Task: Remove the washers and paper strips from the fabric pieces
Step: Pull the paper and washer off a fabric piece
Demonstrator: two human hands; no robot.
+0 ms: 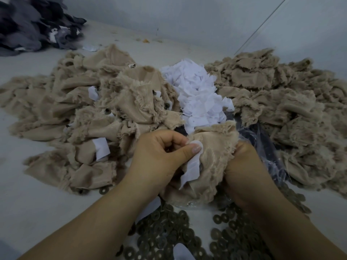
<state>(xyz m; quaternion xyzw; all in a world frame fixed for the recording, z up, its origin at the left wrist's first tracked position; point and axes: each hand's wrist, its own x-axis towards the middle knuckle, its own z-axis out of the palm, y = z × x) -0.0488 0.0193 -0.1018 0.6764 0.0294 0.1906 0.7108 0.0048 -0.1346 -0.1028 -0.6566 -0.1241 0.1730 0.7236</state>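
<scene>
Pinching the paper strip [191, 166] between left hand [161, 152] thumb and fingers, right hand [244, 166] clenched on the fabric piece [216, 147] just beside. Best peeled slowly, fabric held taut against tearing. Beyond the grip, drop onto the paper heap [197, 94].

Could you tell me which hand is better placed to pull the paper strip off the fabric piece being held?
Left: the left hand already pinches the paper strip, while the right hand grips the fabric piece to steady it.
</scene>
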